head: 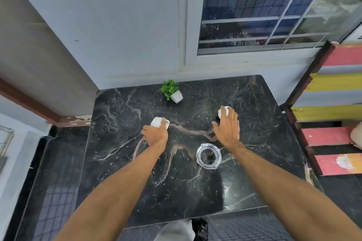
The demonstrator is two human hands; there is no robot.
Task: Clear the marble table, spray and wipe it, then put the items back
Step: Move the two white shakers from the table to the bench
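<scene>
Head view is showing you both hands reaching out over the black marble bench (186,191). Your left hand (155,135) is wrapping its grip round the left cup (157,122), a small white one near the middle of the bench, with the fingers curling about its side. Your right hand (228,126) is lying over the right cup (223,111), with the fingers draping across its top and the thumb standing off to one side. Whether that grip is actually closing on the cup is not showing from here.

Both cups are looking like glazed ceramic, so you are probably handling something light, stiff and smooth that would chip against stone. Taking each by its wall, just under the rim, is likely safest. The glass ashtray (208,155) is sitting just beside your right wrist. It is looking heavier, slick and breakable, so opposite sides of its thick rim are suiting it best. The little plant (170,88) is standing near the far edge, and it is better lifted by its white pot (176,97) than by the leaves.
</scene>
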